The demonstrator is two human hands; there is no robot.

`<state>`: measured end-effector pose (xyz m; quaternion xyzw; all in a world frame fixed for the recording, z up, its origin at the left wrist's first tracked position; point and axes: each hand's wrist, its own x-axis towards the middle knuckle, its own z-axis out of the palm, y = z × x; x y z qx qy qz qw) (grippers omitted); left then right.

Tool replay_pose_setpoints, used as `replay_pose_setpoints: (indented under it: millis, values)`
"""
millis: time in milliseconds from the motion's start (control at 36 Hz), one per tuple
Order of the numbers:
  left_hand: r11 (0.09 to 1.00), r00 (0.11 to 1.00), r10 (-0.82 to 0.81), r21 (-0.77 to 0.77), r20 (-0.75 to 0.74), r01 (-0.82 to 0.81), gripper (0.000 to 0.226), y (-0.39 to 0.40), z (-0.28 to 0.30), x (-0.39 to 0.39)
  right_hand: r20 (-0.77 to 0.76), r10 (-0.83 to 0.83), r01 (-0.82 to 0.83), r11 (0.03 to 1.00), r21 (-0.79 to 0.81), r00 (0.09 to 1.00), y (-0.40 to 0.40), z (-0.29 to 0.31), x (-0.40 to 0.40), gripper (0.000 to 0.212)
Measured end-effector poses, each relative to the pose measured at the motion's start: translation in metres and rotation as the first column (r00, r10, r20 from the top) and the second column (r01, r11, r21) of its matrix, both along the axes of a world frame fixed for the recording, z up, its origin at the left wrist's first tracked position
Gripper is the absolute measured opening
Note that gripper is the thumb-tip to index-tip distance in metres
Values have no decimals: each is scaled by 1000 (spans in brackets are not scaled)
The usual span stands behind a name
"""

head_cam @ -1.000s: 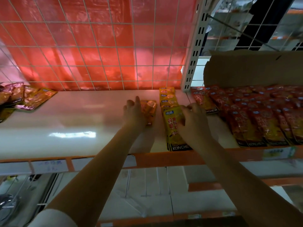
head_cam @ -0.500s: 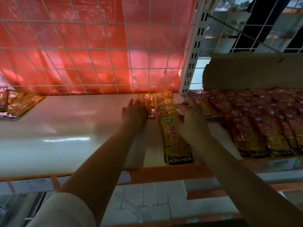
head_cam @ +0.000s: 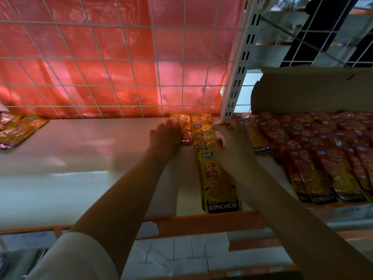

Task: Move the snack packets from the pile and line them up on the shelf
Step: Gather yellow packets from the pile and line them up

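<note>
While the left hand (head_cam: 168,134) presses flat fingers on a new yellow packet (head_cam: 181,126) at the shelf (head_cam: 80,168) back, the right hand (head_cam: 232,144), fingers curled, steadies the overlapped yellow row (head_cam: 218,178); edges should stay parallel, the pile (head_cam: 16,128) far left.

A broad bare stretch of white shelf (head_cam: 84,170) lies open between the loose pile of packets (head_cam: 18,128) at far left and the yellow row (head_cam: 214,162) near the upright post (head_cam: 240,61). A wire grid (head_cam: 121,59) backed by red sheeting closes the rear. Right of the post, red packets (head_cam: 323,154) and a cardboard flap (head_cam: 312,89) crowd the surface.
</note>
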<state>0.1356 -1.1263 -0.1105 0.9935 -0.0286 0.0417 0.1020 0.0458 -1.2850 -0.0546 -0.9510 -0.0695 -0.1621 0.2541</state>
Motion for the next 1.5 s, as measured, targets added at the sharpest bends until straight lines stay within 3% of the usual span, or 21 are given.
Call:
replay_pose_setpoints:
  millis: [139,250,472,722,1028,1167,1333,1500]
  values:
    - [1000,998,-21,-19,56,22,52,20,17,-17,-22,62,-63,997,-46,998,13,11,4,37]
    - [1000,995,18,2,102,-18,52,41,29,-41,-63,105,-113,983,-145,993,37,21,12,39]
    - [996,984,84,-46,157,-78,47,112,45,-79,-99,199,-212,966,-148,975,114,24,13,41]
    - [980,959,181,-123,219,-157,43,226,52,-113,-142,310,-328,935,-134,940,228,23,1,42]
    - [951,914,310,-109,261,-291,32,390,45,-158,-202,409,-428,902,-58,890,386,1,-14,37]
    - [922,882,388,-132,268,-365,43,453,39,-180,-238,454,-470,882,-12,858,446,-8,-20,37]
    - [877,851,480,-80,214,-475,36,510,31,-199,-260,477,-509,858,-68,840,498,-17,-25,20]
    - [799,767,601,-186,226,-571,43,555,25,-209,-232,408,-440,892,-106,883,531,-31,-31,23]
